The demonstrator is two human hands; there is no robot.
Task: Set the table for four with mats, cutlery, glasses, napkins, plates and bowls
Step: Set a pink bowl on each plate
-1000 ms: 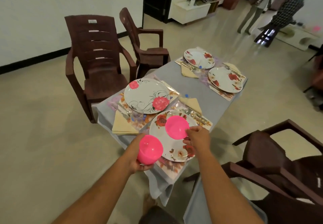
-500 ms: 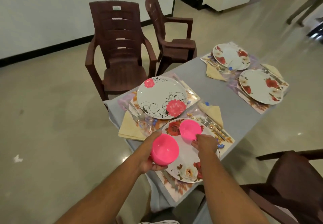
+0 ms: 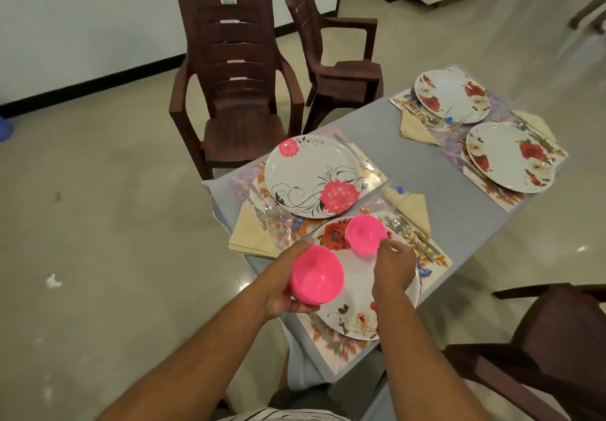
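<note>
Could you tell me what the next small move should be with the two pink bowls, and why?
Probably let go with the right hand: its fingers still touch the small pink bowl, which already looks set on the nearest plate. Then carry the other pink bowl, held in the left hand, to the plate with pink flowers, which has none.

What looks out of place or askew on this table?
One plate has pink flowers with black swirls, while the other three carry red roses, so the set is mismatched. The pink bowl under the right hand sits off-centre on its plate, near the far rim. Nothing looks spilled or broken.
</note>
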